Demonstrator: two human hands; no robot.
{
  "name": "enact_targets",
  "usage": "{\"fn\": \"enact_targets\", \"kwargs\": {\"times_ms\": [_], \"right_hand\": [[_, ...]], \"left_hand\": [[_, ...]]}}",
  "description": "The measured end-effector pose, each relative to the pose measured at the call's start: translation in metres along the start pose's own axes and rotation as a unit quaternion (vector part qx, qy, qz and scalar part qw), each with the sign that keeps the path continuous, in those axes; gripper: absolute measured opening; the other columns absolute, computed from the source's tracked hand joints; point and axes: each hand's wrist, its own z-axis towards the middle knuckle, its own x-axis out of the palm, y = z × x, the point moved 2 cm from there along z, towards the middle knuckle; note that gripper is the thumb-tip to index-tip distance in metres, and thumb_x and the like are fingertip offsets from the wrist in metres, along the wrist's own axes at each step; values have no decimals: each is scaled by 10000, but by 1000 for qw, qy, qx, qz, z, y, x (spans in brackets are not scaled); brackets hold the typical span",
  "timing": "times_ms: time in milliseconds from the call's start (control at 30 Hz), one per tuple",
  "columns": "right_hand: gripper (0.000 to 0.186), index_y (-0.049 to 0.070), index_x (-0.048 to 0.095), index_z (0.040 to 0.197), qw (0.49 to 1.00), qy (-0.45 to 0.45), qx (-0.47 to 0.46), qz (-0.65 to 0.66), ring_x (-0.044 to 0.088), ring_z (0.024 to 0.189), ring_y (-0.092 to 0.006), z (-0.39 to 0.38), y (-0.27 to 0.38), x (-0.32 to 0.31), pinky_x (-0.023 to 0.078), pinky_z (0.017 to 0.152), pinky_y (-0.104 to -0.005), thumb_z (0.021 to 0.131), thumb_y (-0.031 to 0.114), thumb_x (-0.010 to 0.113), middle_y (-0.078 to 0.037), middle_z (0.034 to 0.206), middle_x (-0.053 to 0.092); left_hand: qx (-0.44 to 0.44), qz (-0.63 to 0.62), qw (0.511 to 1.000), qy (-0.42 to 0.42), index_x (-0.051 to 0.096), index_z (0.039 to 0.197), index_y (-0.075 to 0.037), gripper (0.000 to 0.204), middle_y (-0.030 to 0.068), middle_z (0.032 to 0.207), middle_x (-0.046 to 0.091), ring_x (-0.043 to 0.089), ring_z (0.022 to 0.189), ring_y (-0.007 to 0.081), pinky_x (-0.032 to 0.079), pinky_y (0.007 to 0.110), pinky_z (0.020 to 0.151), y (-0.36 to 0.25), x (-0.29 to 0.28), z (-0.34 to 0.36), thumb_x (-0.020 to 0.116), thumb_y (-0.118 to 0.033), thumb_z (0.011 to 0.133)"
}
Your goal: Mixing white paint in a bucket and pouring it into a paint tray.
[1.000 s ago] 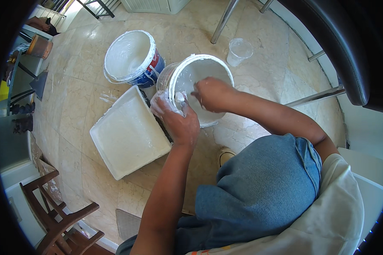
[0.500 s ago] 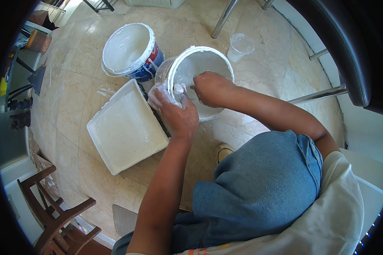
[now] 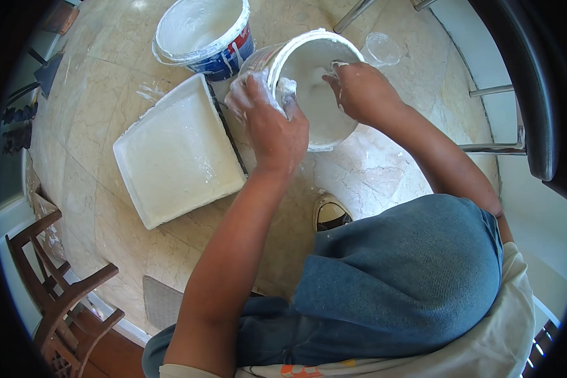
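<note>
A white-rimmed bucket tilts with its mouth toward me, its inner wall coated in whitish paint. My left hand, smeared with white, clasps the bucket's left rim, thumb inside and fingers around the outer wall. A white lump shows by that thumb. At the right side of the mouth, my right hand is closed, its fingertips inside the bucket. A small pale edge shows at those fingers, but what they hold is too hidden to name. Left of the bucket lies a white paint tray holding cream-white paint.
A blue paint bucket with white drips stands behind the tray. Beyond my right hand is a clear plastic cup. Metal chair legs and a dark seat border the right; a brown wooden chair stands lower left.
My right hand has moved rightward across the bucket's mouth, toward its right rim. My left hand keeps its grip on the rim. The whole view has shifted, so the floor objects appear higher.
</note>
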Motion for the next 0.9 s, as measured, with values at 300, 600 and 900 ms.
{"fn": "enact_targets", "kwargs": {"times_ms": [300,600,900], "right_hand": [[241,-28,643,882,997,6,-76,-16,612,837,-423,-2,5,4,481,777,-492,908,187,536,-261,868,632],[243,-44,638,907,993,45,-87,-61,617,802,-423,-1,6,12,497,732,-478,909,181,546,-271,844,630],[272,-51,626,917,1000,23,-8,1,604,866,-434,-7,11,13,478,791,-484,919,201,521,-278,882,625]], "left_hand": [[14,-26,1000,-6,442,1128,-15,447,257,1233,378,322,1190,484,291,578,975,-8,-6,-4,642,-87,735],[29,-36,999,-11,413,1145,-33,503,231,1221,380,319,1206,482,301,598,961,-8,-2,-7,655,-78,706],[-60,31,986,151,355,1334,40,685,305,1382,302,263,1296,512,181,570,1086,-19,-12,0,645,-167,749]]}}
